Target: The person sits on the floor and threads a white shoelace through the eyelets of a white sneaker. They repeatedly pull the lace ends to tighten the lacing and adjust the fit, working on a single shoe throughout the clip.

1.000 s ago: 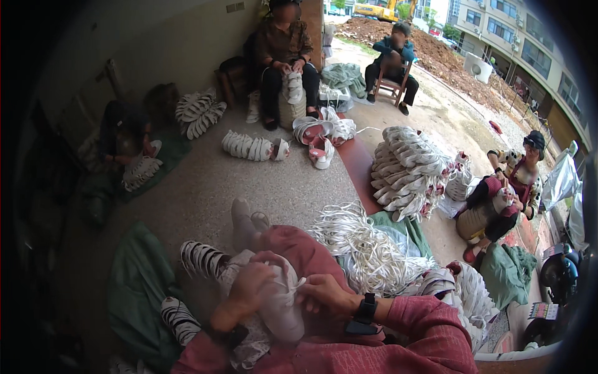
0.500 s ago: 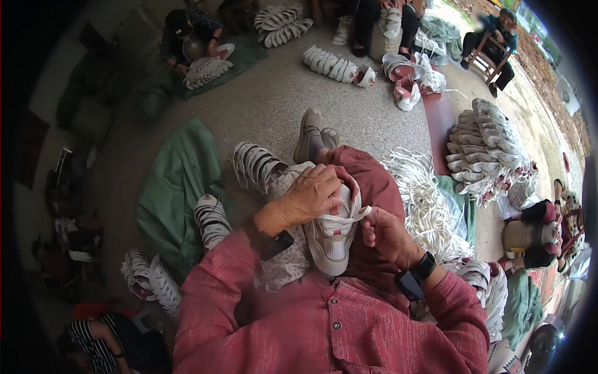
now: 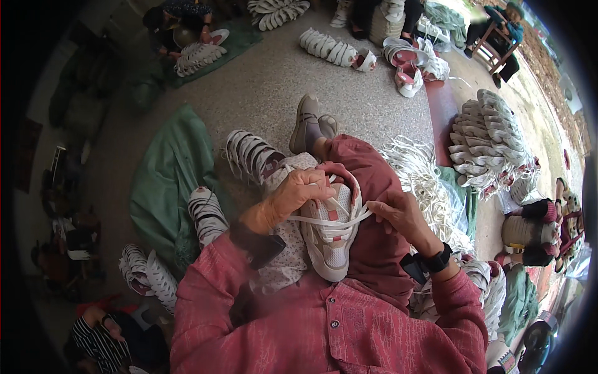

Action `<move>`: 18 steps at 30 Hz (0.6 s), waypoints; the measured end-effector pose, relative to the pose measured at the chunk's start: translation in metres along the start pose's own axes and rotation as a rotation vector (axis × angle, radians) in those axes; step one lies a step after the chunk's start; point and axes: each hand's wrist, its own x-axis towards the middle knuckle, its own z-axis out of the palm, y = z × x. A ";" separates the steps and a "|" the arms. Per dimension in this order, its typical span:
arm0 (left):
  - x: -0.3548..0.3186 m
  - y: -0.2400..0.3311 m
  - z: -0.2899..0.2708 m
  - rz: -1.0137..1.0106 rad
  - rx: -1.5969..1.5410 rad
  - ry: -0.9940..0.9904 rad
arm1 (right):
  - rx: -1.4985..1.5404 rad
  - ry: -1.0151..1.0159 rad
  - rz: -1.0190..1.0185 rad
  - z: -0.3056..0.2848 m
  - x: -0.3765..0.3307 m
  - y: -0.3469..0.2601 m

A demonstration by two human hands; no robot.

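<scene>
A white and beige sneaker (image 3: 331, 258) with a pink lining lies on my lap, its toe toward me. A white shoelace (image 3: 324, 220) is partly threaded across its front, with a loose loop hanging out to the left. My left hand (image 3: 299, 194) is closed at the tongue, its thumb and fingers pinching the lace near the eyelets. To the right of the shoe, my right hand (image 3: 402, 215) pinches another stretch of the lace beside the eyelet edge. My curled fingers hide part of the collar.
Loose white laces (image 3: 420, 187) heap up at my right. Stacked shoes (image 3: 489, 140) stand beyond them. Rows of shoes (image 3: 249, 156) and a green cloth (image 3: 174, 193) lie at my left. Several people sit working around me, one on a wooden chair (image 3: 495, 47).
My left hand has drawn back slightly to the left, and a lace loop now stretches out beside the shoe. My right hand has turned, fingers now pointing toward the eyelets.
</scene>
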 end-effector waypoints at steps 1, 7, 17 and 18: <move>0.000 0.001 0.001 -0.024 -0.017 0.007 | -0.172 0.083 -0.126 0.001 0.005 -0.002; 0.000 0.008 -0.002 -0.146 -0.146 0.018 | -0.404 0.103 -0.701 0.009 0.028 -0.031; 0.013 0.006 -0.120 -0.024 -0.858 0.467 | -0.480 -0.220 -0.855 0.022 0.042 -0.016; 0.013 0.003 -0.122 -0.022 -0.766 0.468 | -0.480 -0.234 -0.847 0.021 0.043 -0.016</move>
